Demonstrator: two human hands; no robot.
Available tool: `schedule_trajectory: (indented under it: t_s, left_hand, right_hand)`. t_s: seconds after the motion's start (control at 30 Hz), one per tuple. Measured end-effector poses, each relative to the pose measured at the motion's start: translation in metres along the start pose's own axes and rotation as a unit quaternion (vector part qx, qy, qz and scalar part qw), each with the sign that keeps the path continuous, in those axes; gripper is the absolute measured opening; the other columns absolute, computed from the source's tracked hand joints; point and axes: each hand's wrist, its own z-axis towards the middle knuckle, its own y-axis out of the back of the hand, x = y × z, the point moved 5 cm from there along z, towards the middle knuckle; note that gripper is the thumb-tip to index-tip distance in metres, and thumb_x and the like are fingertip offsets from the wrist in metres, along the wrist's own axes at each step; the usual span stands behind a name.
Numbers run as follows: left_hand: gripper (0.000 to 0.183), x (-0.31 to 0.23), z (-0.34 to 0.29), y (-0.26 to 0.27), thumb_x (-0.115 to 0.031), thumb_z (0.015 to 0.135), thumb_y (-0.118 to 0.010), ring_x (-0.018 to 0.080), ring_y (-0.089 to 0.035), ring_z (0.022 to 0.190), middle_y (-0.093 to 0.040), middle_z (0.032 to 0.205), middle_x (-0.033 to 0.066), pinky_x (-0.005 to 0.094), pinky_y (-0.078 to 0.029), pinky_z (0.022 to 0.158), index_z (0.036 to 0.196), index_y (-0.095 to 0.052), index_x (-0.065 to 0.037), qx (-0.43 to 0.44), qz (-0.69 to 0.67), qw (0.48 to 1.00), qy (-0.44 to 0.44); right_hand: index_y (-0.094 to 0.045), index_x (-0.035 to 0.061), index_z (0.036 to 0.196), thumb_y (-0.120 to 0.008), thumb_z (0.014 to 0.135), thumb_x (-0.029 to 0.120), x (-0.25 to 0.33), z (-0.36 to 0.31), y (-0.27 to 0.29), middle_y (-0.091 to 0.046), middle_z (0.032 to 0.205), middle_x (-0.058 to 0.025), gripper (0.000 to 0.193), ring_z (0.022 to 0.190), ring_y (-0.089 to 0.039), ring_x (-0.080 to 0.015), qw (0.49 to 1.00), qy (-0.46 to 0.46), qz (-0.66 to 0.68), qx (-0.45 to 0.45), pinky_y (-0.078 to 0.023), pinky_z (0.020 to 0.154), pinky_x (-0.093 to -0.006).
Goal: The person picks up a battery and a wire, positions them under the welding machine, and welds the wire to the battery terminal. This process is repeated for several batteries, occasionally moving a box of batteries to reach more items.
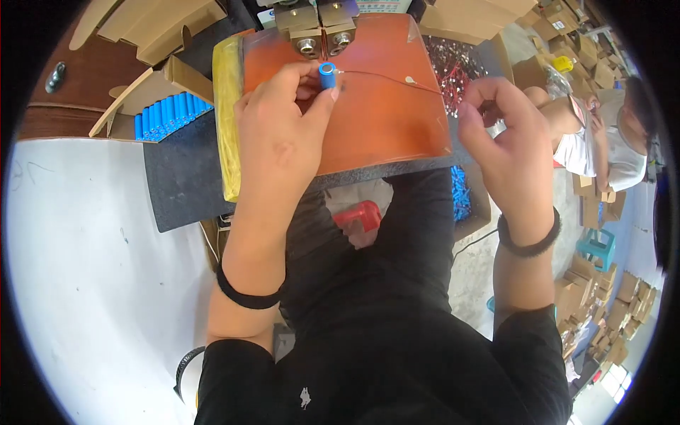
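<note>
My left hand (283, 120) is closed around a small blue cylindrical battery cell (328, 80), its round metal end up, just below the machine's tips. A thin dark red wire (386, 76) runs from a small metal tab at the cell's end toward the right, with another small pale tab partway along. My right hand (510, 134) is curled, thumb and forefinger pinched at the wire's far end; the exact grip there is partly hidden. Directly beyond the cell stands a metal machine head (322, 32) with two bolted clamps and narrow copper-coloured tips between them.
An orange mat (397, 127) covers the bench, with a yellow wrapped strip (228, 120) along its left side. Further left, a cardboard box (117, 113) holds several blue cells. Red wires with tabs (453, 71) pile up at right. Below them are more blue pieces (460, 195). Another person sits far right.
</note>
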Motion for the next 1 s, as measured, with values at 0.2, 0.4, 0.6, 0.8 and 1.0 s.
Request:
schedule_trajectory:
  t_s: [0.2,0.4,0.6,0.8,1.0]
  left_hand:
    - [0.022,0.0,0.0,-0.001,-0.018,0.084,-0.073,0.0236,-0.069,0.081,-0.072,0.085,0.0076,0.0384,-0.047,0.083,0.1,-0.069,-0.004,-0.018,0.013,1.0,-0.016]
    - [0.024,-0.001,0.005,0.0,-0.018,0.083,-0.073,0.0241,-0.069,0.081,-0.072,0.085,0.0089,0.0379,-0.047,0.083,0.1,-0.068,-0.002,-0.011,0.031,0.999,-0.007]
    - [0.024,0.001,0.005,-0.001,-0.018,0.083,-0.073,0.0236,-0.069,0.079,-0.073,0.086,0.0093,0.0366,-0.048,0.081,0.098,-0.069,-0.001,-0.015,0.003,1.0,-0.008]
    - [0.024,0.001,0.005,-0.002,-0.018,0.083,-0.073,0.0225,-0.069,0.079,-0.073,0.086,0.0087,0.0366,-0.048,0.082,0.099,-0.069,-0.001,-0.015,0.005,1.0,-0.01]
    - [0.022,0.001,0.007,-0.001,-0.016,0.082,-0.074,0.025,-0.069,0.076,-0.072,0.083,0.0104,0.0372,-0.051,0.076,0.096,-0.068,0.0,-0.021,0.0,1.0,-0.016]
  right_hand:
    - [-0.062,-0.001,0.089,-0.067,0.084,0.009,0.0,0.006,-0.002,-0.06,0.073,-0.0044,0.012,0.064,-0.053,-0.0117,1.0,-0.02,0.011,0.006,-0.045,0.06,-0.0268]
    - [-0.062,-0.0015,0.089,-0.066,0.085,0.009,-0.006,0.014,-0.006,-0.059,0.07,-0.0045,0.012,0.063,-0.054,-0.0108,0.999,-0.024,0.024,0.025,-0.046,0.06,-0.0262]
    - [-0.062,-0.0019,0.089,-0.065,0.085,0.009,-0.003,0.014,-0.007,-0.059,0.069,-0.0051,0.012,0.063,-0.054,-0.012,0.999,-0.018,0.015,0.031,-0.047,0.061,-0.0271]
    - [-0.061,-0.0017,0.092,-0.062,0.089,0.006,-0.003,0.016,-0.008,-0.061,0.078,0.0003,0.009,0.072,-0.053,-0.007,0.998,-0.014,0.001,0.063,-0.044,0.067,-0.0225]
    - [-0.061,-0.0015,0.092,-0.063,0.089,0.008,-0.002,0.018,-0.011,-0.06,0.078,0.0007,0.01,0.072,-0.053,-0.0072,0.997,-0.02,-0.015,0.077,-0.044,0.067,-0.023]
